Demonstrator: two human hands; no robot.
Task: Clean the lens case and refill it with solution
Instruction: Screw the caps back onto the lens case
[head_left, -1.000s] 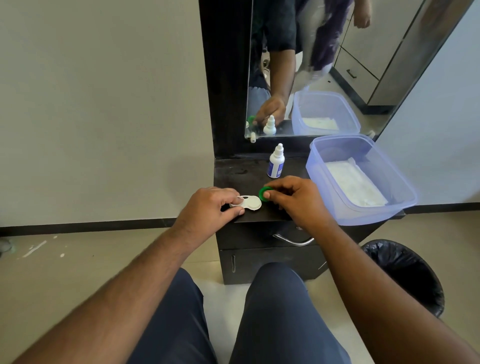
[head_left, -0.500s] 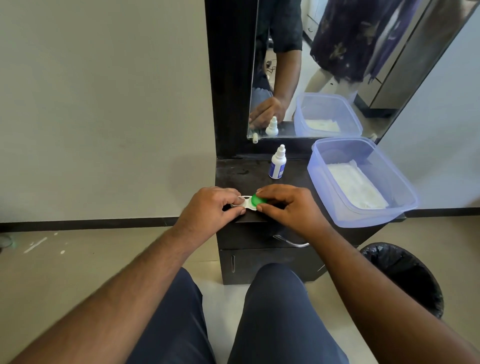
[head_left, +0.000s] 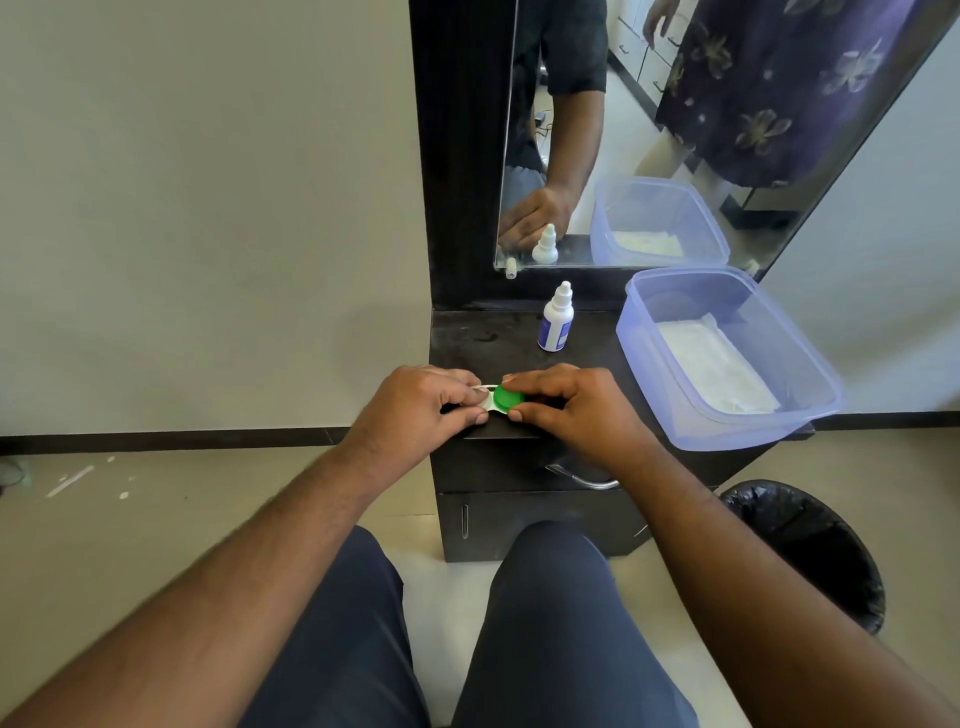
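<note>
Gripping the white lens case at the front edge of the dark surface, our left hand pinches its left end; right hand fingers curl round the green cap. Solution bottle stands upright behind, apart.

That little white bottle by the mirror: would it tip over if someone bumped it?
Probably. The bottle stands upright, tall and narrow on a small base, so a nudge near its nozzle would likely topple it. It looks like light plastic, and being round, it might roll across the dark cabinet top.
</note>
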